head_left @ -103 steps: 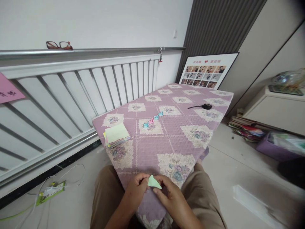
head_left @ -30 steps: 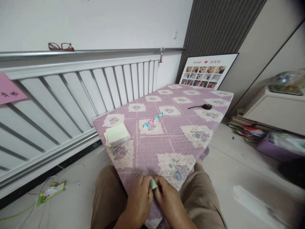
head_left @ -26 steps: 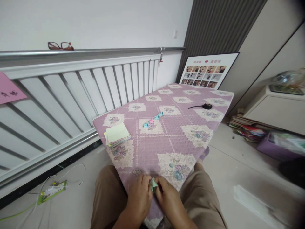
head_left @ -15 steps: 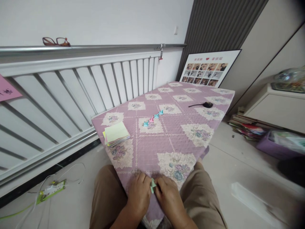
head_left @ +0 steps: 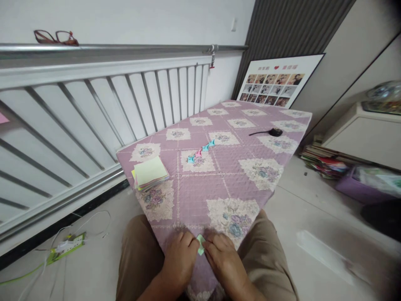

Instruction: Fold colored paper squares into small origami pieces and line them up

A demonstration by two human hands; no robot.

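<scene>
left hand (head_left: 181,255) opposite right hand (head_left: 222,253), backs upward

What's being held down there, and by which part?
Green folded paper, held by its left edge in the left grip and its right edge in the right grip; exact contact is hidden.

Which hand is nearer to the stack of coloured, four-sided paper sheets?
Left. The left hand is on the near side of the paper stack, slightly right; the right hand is farther right.

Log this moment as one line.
left hand: touching green paper | right hand: touching green paper | green paper: between hands | stack: on cloth
</scene>
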